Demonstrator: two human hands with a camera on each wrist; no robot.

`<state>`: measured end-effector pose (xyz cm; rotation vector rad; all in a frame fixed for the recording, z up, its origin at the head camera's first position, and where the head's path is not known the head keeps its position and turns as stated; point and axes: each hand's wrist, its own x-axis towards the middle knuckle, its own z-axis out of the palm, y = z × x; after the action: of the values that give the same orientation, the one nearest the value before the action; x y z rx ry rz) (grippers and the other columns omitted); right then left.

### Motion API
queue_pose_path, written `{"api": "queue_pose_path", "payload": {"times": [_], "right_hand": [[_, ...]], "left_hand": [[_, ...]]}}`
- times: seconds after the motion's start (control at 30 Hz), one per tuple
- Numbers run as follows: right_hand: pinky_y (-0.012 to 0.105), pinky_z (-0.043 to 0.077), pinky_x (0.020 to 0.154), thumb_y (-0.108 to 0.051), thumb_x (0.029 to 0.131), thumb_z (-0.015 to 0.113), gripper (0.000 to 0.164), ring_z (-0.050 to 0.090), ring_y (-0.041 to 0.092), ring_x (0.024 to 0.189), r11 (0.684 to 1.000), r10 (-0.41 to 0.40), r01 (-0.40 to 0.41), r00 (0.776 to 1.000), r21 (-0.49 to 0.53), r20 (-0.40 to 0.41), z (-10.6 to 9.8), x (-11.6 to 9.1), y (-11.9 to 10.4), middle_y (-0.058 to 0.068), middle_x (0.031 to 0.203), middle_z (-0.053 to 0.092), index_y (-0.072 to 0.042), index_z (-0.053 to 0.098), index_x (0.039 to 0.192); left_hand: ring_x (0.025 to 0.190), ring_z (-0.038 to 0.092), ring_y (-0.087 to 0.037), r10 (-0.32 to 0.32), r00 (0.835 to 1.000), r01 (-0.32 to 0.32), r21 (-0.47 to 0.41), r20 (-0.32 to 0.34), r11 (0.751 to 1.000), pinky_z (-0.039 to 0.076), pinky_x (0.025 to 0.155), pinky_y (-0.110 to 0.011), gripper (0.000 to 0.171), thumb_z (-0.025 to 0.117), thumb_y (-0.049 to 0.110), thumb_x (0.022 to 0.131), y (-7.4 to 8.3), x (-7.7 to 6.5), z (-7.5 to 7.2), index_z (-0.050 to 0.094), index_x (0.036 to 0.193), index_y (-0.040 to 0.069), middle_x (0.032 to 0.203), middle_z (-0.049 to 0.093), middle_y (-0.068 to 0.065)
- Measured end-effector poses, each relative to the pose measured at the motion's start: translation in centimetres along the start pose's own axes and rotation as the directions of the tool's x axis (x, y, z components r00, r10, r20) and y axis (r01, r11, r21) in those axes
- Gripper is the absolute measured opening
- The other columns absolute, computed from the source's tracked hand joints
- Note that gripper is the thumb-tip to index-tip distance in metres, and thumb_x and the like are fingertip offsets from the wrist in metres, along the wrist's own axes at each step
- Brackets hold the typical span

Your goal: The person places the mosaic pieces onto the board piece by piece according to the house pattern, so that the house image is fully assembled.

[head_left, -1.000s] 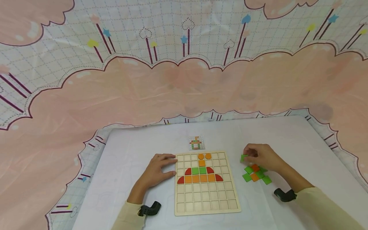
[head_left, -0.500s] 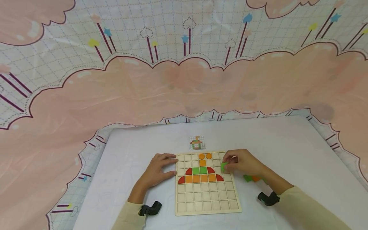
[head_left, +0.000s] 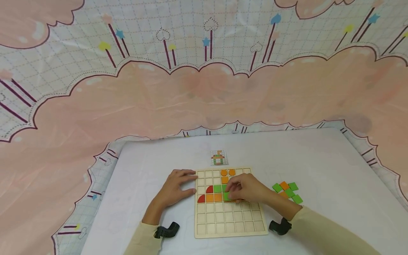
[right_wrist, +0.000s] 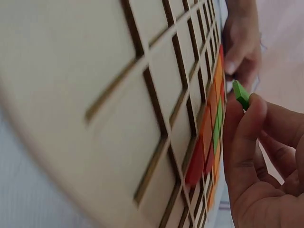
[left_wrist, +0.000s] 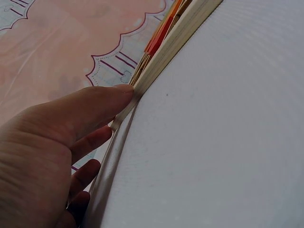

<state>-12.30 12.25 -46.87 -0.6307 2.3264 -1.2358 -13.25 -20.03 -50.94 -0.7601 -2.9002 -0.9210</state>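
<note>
A wooden grid board (head_left: 229,230) lies on the table, its upper cells filled with orange, green and red pieces. My right hand (head_left: 248,187) is over the middle of the board, pinching a green square tile (right_wrist: 241,94) between thumb and fingertips. In the right wrist view the tile stands out past the fingertips, above the filled rows. My left hand (head_left: 176,187) rests at the board's left edge; in the left wrist view its thumb and fingertips touch the side of the board (left_wrist: 161,57), fingers loosely extended.
Several loose green and orange square tiles (head_left: 289,193) lie right of the board. A small picture card (head_left: 219,158) with a coloured grid pattern lies just behind it. A patterned cloth (head_left: 204,99) hangs behind the white table (head_left: 153,152).
From beside the loose tiles, my right hand has carried the green tile leftward to over the middle of the board. My left hand stays at the board's edge.
</note>
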Motion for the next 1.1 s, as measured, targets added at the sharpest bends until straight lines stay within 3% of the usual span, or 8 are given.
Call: {"api": "queue_pose_path", "payload": {"times": [0.13, 0.33, 0.67, 0.9, 1.1], "right_hand": [[0.024, 0.055, 0.065, -0.013, 0.086, 0.081, 0.007, 0.067, 0.012, 0.065, 0.999, -0.052, 0.052, 0.998, 0.006, 0.021, 1.5, 0.5, -0.8, -0.005, 0.075, 0.070, -0.016, 0.077, 0.091], [0.024, 0.056, 0.061, -0.009, 0.086, 0.081, 0.008, 0.070, 0.015, 0.060, 0.996, -0.062, 0.058, 0.997, 0.071, 0.046, 3.4, 1.1, -1.6, -0.003, 0.072, 0.070, -0.013, 0.076, 0.091], [0.020, 0.053, 0.060, -0.006, 0.085, 0.080, 0.008, 0.066, 0.010, 0.057, 0.997, -0.078, 0.078, 0.997, 0.010, 0.005, 5.2, 1.6, -2.6, -0.003, 0.065, 0.069, -0.011, 0.075, 0.083], [0.020, 0.052, 0.056, -0.006, 0.085, 0.082, 0.010, 0.064, 0.008, 0.054, 0.998, -0.061, 0.061, 0.998, -0.026, -0.018, 5.7, 1.8, -2.8, -0.005, 0.063, 0.068, -0.012, 0.076, 0.079], [0.019, 0.051, 0.056, -0.007, 0.084, 0.082, 0.014, 0.058, 0.000, 0.054, 0.991, -0.095, 0.090, 0.994, -0.099, -0.049, 5.9, 1.7, -3.0, -0.011, 0.062, 0.066, -0.015, 0.077, 0.074]], "left_hand": [[0.127, 0.050, -0.026, -0.003, 1.000, 0.003, 0.000, 0.001, 1.000, 0.040, 0.108, -0.054, 0.047, 0.080, 0.037, 0.087, 0.0, 0.1, -0.1, 0.072, 0.131, 0.021, 0.141, 0.062, 0.002], [0.127, 0.050, -0.025, -0.005, 1.000, 0.005, -0.004, 0.003, 1.000, 0.040, 0.108, -0.054, 0.047, 0.080, 0.037, 0.087, 0.1, 0.2, -0.1, 0.071, 0.131, 0.022, 0.142, 0.062, 0.002], [0.127, 0.050, -0.024, -0.010, 1.000, 0.010, -0.012, 0.003, 1.000, 0.041, 0.107, -0.054, 0.047, 0.080, 0.037, 0.086, -0.2, 0.2, 0.1, 0.072, 0.131, 0.023, 0.142, 0.062, 0.003], [0.127, 0.050, -0.025, -0.018, 1.000, 0.018, -0.019, 0.004, 1.000, 0.041, 0.107, -0.053, 0.047, 0.079, 0.038, 0.087, -0.1, 0.2, 0.1, 0.071, 0.131, 0.022, 0.142, 0.061, 0.002], [0.127, 0.050, -0.023, -0.021, 1.000, 0.021, -0.009, 0.002, 1.000, 0.042, 0.107, -0.053, 0.047, 0.080, 0.038, 0.086, 0.0, 0.1, 0.1, 0.072, 0.130, 0.023, 0.142, 0.062, 0.004]]}}
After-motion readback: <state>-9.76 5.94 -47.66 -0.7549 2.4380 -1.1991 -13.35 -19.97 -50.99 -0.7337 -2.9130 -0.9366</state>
